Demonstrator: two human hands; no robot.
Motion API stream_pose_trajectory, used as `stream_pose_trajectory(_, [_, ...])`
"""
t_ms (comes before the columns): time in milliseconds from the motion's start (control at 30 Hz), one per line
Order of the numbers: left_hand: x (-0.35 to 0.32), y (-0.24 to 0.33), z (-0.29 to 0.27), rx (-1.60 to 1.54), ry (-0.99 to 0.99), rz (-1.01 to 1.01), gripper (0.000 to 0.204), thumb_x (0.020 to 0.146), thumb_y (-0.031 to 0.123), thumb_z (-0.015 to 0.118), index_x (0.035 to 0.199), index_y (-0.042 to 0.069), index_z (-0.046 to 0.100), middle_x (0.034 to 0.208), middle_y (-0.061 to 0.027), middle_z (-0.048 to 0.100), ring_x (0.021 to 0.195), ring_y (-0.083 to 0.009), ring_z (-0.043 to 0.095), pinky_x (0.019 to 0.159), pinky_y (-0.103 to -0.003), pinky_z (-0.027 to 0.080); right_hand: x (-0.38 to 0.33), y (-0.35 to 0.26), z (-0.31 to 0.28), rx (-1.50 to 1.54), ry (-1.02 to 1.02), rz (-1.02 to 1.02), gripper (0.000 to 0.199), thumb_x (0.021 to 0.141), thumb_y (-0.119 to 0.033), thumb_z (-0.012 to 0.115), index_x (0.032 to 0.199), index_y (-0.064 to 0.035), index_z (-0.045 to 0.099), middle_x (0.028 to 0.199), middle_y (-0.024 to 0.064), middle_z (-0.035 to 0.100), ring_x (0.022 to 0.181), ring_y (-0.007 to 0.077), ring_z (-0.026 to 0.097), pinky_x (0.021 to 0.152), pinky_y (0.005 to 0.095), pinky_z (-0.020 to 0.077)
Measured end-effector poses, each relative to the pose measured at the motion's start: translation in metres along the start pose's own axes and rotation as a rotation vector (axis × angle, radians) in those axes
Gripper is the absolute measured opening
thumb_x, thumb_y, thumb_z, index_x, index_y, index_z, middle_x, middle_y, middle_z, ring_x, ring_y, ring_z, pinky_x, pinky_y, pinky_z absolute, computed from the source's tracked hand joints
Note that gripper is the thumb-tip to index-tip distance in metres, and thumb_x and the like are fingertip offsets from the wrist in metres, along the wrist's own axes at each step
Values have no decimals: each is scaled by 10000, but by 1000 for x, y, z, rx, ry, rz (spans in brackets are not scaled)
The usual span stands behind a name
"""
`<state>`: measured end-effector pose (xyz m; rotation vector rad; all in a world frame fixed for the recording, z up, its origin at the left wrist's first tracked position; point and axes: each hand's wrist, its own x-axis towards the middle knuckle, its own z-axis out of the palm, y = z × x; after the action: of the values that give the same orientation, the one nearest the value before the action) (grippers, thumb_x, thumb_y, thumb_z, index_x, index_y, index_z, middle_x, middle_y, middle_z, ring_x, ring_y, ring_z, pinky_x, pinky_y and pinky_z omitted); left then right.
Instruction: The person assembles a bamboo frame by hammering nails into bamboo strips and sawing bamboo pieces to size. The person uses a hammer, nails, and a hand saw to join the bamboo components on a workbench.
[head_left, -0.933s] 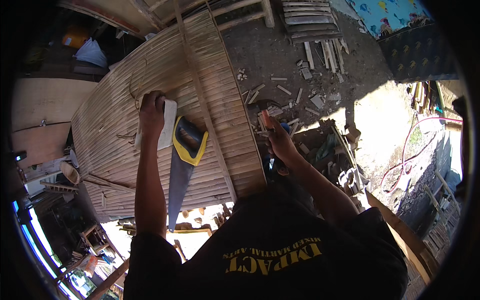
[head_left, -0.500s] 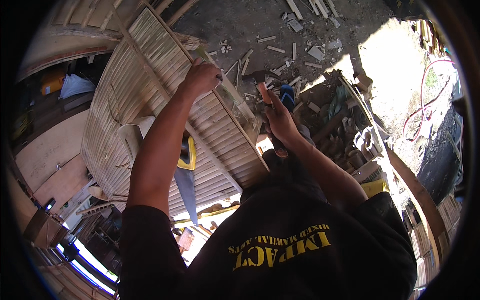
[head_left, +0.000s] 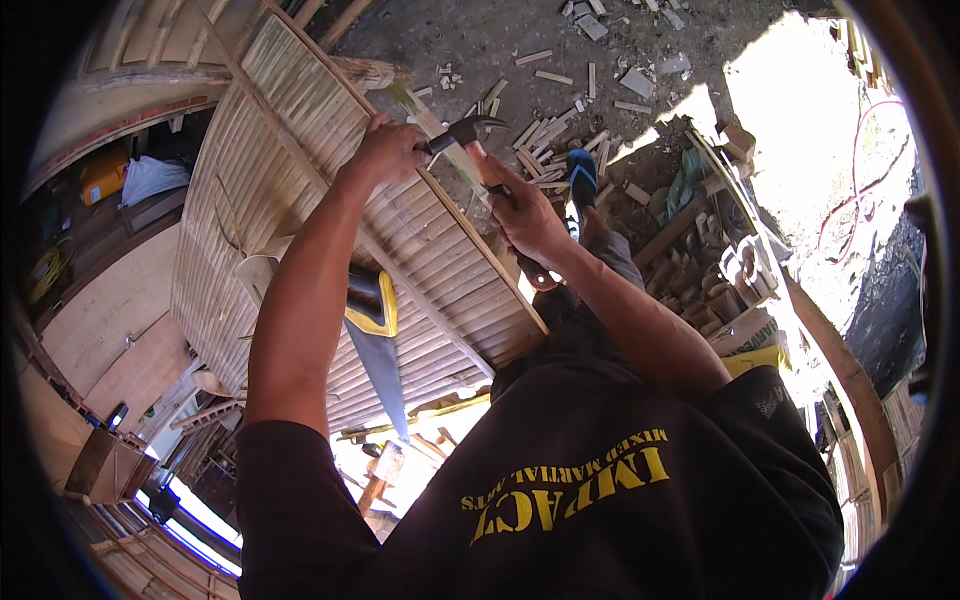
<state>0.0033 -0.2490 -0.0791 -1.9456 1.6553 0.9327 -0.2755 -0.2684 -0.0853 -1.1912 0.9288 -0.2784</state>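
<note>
My right hand (head_left: 532, 222) is wrapped round the handle of a claw hammer (head_left: 463, 134), whose dark head is right beside the fingers of my left hand (head_left: 384, 153). Those left fingers are pinched together at the long edge strip of a slatted bamboo panel (head_left: 440, 270); whatever they hold is too small or hidden to name. A handsaw (head_left: 377, 375) with a yellow and black grip lies on the slats beneath my left forearm, its blade pointing toward me. My left arm partly covers a pale curved piece (head_left: 257, 275) farther left on the panel.
Wood offcuts (head_left: 545, 140) litter the dark ground beyond the panel. A foot in a blue sandal (head_left: 581, 178) stands right of the hammer. Cut bamboo pieces (head_left: 690, 285) are heaped at the right, and a red cord (head_left: 850, 215) loops across sunlit ground. A white bag (head_left: 155, 182) sits far left.
The hammer has swung left, from over the ground to beside my left fingers. My right hand has come closer to the panel. The left hand has stayed at the edge strip, shifting slightly.
</note>
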Motion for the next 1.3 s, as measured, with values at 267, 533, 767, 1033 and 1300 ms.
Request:
stream_pose_trajectory(267, [1,-1,1,4,14,18,317,898,391,649,1094,166,756,1091,-92,702,1199,-273,580,1199,-500,152,7,-16,-14,13,-118,55,622,962,-109,483,1565,-157,337,721,11,544,552,89,500,525,282,444])
stream_pose_trajectory(533, [2,-14,-32,210,-29,125,325,854,310,720,1138,155,747,1122,-121,687,1210,-259,579,1178,-462,224,4,-15,-30,-37,-117,156,614,960,-97,474,1554,-174,340,785,99,623,573,151,603,552,335,498])
stream_pose_trajectory(767, [1,-14,-48,167,-204,99,325,851,207,744,1168,143,712,1223,-84,627,1297,-257,481,1050,-517,320,-7,-16,-8,214,286,146,617,966,-57,435,1561,-60,273,818,115,626,603,152,614,542,324,489])
stream_pose_trajectory(1033, [-3,-14,-48,225,-202,138,336,880,215,705,1211,161,679,1241,-50,578,1241,-252,498,1022,-516,306,-5,-21,-5,289,275,68,589,1008,-90,450,1567,-167,283,732,33,545,537,96,520,480,299,446])
stream_pose_trajectory(1300, [-11,-24,-36,96,0,164,321,852,197,709,1173,182,705,1166,-55,599,1227,-240,519,968,-524,334,-6,-25,-2,267,22,200,611,1008,-106,454,1582,-176,258,745,21,536,556,89,507,481,279,448])
